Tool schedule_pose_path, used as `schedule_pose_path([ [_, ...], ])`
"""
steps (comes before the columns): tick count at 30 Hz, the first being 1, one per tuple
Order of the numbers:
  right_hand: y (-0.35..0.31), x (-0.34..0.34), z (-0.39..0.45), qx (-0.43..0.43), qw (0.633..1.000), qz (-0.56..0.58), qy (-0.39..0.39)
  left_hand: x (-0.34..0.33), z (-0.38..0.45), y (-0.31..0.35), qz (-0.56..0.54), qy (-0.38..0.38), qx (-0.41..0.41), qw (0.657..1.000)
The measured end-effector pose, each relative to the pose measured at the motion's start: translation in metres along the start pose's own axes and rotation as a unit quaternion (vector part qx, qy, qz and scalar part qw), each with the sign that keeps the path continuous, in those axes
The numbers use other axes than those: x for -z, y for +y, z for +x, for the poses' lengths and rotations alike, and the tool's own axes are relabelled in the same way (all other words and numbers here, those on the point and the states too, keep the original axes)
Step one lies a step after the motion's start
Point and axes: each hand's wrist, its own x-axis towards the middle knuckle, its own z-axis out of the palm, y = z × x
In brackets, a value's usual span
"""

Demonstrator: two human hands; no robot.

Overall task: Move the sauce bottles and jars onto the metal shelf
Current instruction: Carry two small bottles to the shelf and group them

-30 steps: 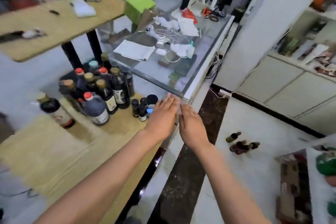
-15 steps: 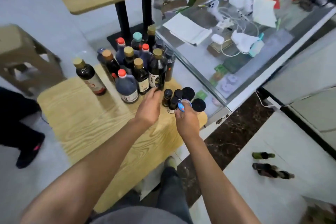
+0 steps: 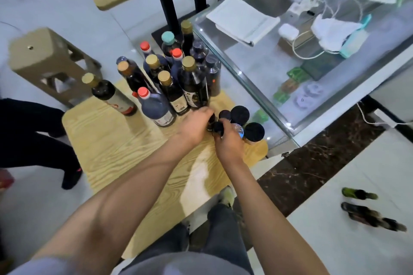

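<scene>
- Both hands are closing in on the little black-capped bottles: left hand (image 3: 196,124) curling round one (image 3: 211,121), right hand (image 3: 230,140) gripping another (image 3: 218,128).
- Those small bottles are sitting at the wooden table (image 3: 125,140) edge, just in front of the tall sauce bottles (image 3: 194,87), with black-lidded jars (image 3: 253,131) touching the right hand.
- Half a second back the fingers were only reaching; now they're wrapping on.
</scene>
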Motion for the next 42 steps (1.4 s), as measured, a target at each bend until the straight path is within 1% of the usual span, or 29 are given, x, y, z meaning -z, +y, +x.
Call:
schedule_pose_path([
  [3,0.002,0.004,0.000,0.004,1.000,0.028,-0.012,-0.005,-0.004,0.003,0.029,0.010,0.018,0.999],
  [7,0.003,0.004,-0.007,-0.010,0.997,0.078,-0.004,-0.008,-0.013,-0.001,0.008,0.023,0.026,0.999],
  [10,0.003,0.003,-0.016,-0.023,0.994,0.105,0.010,-0.011,-0.030,-0.007,-0.062,0.060,0.019,0.996],
  [13,0.001,0.005,-0.031,-0.025,0.988,0.149,0.035,-0.008,-0.055,-0.013,-0.153,0.113,0.002,0.982],
  [15,-0.002,0.009,-0.043,-0.042,0.973,0.221,0.054,-0.003,-0.069,-0.017,-0.214,0.126,-0.001,0.969],
  [17,-0.008,0.013,-0.061,-0.060,0.948,0.304,0.078,0.003,-0.082,-0.020,-0.279,0.132,0.005,0.951],
  [19,-0.016,0.023,-0.079,-0.062,0.932,0.341,0.109,0.009,-0.092,-0.021,-0.336,0.134,0.012,0.932],
  [23,-0.028,0.043,-0.120,-0.043,0.921,0.346,0.172,0.020,-0.110,-0.011,-0.419,0.115,-0.018,0.901],
  [28,-0.024,0.066,-0.171,-0.042,0.908,0.337,0.246,0.025,-0.132,0.023,-0.469,0.070,-0.080,0.877],
  [32,-0.011,0.095,-0.221,-0.044,0.891,0.321,0.317,0.029,-0.152,0.066,-0.465,0.034,-0.146,0.873],
  [34,-0.002,0.110,-0.246,-0.048,0.879,0.330,0.342,0.031,-0.164,0.090,-0.458,0.017,-0.167,0.873],
  [39,0.025,0.153,-0.316,-0.054,0.833,0.374,0.405,0.037,-0.207,0.166,-0.423,-0.005,-0.252,0.871],
  [42,0.046,0.176,-0.365,-0.050,0.803,0.405,0.435,0.037,-0.242,0.214,-0.416,-0.031,-0.291,0.861],
])
